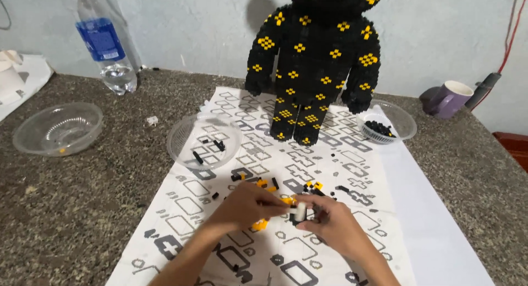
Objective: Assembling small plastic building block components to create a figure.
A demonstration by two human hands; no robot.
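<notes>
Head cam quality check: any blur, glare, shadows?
Head view: hands slightly soft, likely motion blur; the small bricks they pinch are hard to resolve. Figure casts a soft shadow on the wall. Mild glare on bottle and bowl.

Left hand (247, 206) and right hand (330, 223) meeting, fingers (275, 204) seemingly pinched, forearms converging

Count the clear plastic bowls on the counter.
3: one bowl at far left, one on the sheet left of the brick figure, one right of it, holding black pieces.
</notes>
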